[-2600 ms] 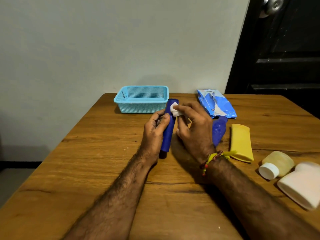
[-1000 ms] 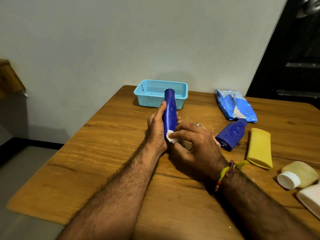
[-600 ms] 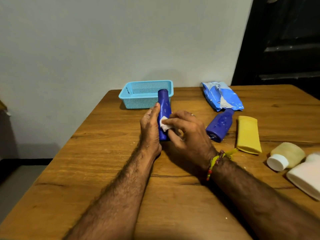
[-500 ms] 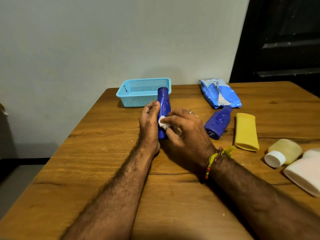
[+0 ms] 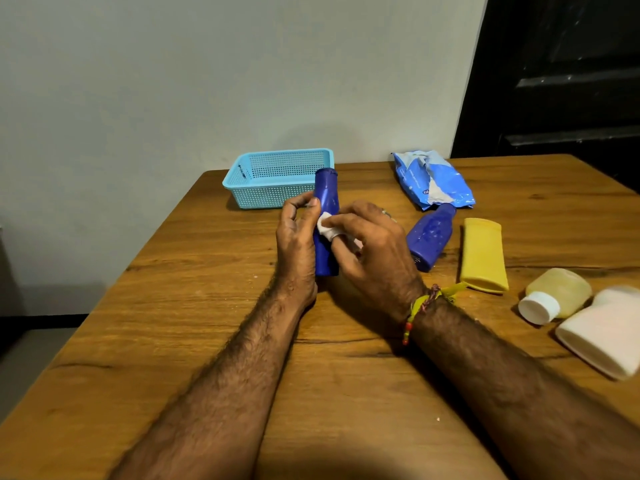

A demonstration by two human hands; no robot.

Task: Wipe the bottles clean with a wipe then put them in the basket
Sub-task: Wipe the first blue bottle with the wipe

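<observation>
A tall dark blue bottle (image 5: 326, 192) stands upright on the wooden table (image 5: 214, 306). My left hand (image 5: 296, 237) grips it from the left side. My right hand (image 5: 372, 252) pinches a small white wipe (image 5: 325, 229) and presses it against the bottle's middle. Behind the bottle, near the wall, sits the light blue mesh basket (image 5: 273, 194); nothing shows inside it. To the right lie a second blue bottle (image 5: 429, 237), a yellow tube (image 5: 483, 254), a pale yellow bottle with a white cap (image 5: 557, 294) and a white bottle (image 5: 602, 330).
A blue wipes packet (image 5: 431, 180) lies at the back of the table, right of the basket. The grey wall runs close behind. A dark door stands at the far right. The table's left edge drops to the floor.
The wipe has moved up and down along the blue bottle, from its top to its lower part and now to its middle. My left hand has kept its hold on the bottle.
</observation>
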